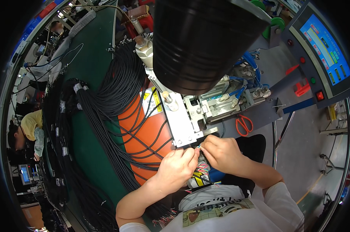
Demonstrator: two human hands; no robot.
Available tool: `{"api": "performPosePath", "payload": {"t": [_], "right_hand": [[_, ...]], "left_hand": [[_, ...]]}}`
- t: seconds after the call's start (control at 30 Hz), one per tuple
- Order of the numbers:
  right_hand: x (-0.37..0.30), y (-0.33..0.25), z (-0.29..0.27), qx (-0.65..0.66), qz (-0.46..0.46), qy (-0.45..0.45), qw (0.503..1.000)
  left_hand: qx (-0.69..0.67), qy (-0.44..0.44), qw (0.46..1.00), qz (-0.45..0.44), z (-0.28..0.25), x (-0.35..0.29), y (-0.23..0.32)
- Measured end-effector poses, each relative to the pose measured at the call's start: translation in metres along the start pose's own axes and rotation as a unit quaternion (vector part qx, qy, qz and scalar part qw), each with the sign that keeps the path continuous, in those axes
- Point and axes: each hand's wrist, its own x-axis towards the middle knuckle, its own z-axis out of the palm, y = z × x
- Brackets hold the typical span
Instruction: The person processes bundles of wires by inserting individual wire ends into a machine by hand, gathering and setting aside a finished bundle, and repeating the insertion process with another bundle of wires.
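Observation:
My left hand [178, 167] is closed in a pinch at the near edge of a metal bench machine [179, 120]. Close against it, my right hand [223, 154] is closed too, its thumb and fingertips meeting the left ones. Small coloured wire ends [198, 147] show between the two sets of fingertips; the rest of what they grip is hidden. Below the hands, a cluster of stripped cable ends [202, 168] spreads pink, green and white wires. Black cables [134, 156] run from the left across an orange surface [128, 120] toward my left hand.
Thick bundles of black cable [117, 77] lie on the green bench [90, 133]. A large black cylinder [202, 42] overhangs the machine. Red-handled scissors [244, 125] lie right of it. A control screen [325, 48] stands upper right. A co-worker in yellow [31, 124] is at far left.

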Motion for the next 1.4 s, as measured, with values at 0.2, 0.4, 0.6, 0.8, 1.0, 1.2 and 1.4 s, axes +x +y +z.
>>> {"api": "performPosePath", "payload": {"t": [0.2, 0.4, 0.6, 0.8, 1.0, 1.2, 1.4], "right_hand": [[0.000, 0.009, 0.008, 0.087, 0.014, 0.058, 0.994], [-0.001, 0.017, 0.011, 0.249, 0.114, 0.015, 0.962], [-0.008, 0.007, 0.004, 0.107, 0.072, 0.064, 0.990], [-0.005, -0.006, 0.001, 0.373, -0.004, -0.002, 0.928], [-0.007, -0.005, 0.006, 0.549, 0.158, -0.021, 0.820], [-0.009, 0.000, 0.009, 0.653, 0.176, -0.005, 0.736], [-0.005, 0.004, 0.015, 0.611, 0.090, 0.015, 0.787]], "left_hand": [[-0.014, 0.036, 0.999, -0.029, 0.005, 0.000, 0.002], [-0.110, 0.136, 0.979, -0.108, 0.011, -0.023, -0.005], [-0.031, 0.151, 0.980, -0.128, 0.015, -0.031, -0.008], [-0.235, 0.121, 0.954, -0.141, 0.010, -0.023, -0.010], [-0.249, 0.199, 0.942, -0.103, 0.006, -0.020, -0.003], [-0.333, 0.171, 0.912, -0.166, 0.012, -0.012, -0.002], [-0.429, 0.094, 0.889, -0.132, 0.014, -0.013, -0.008]]}}
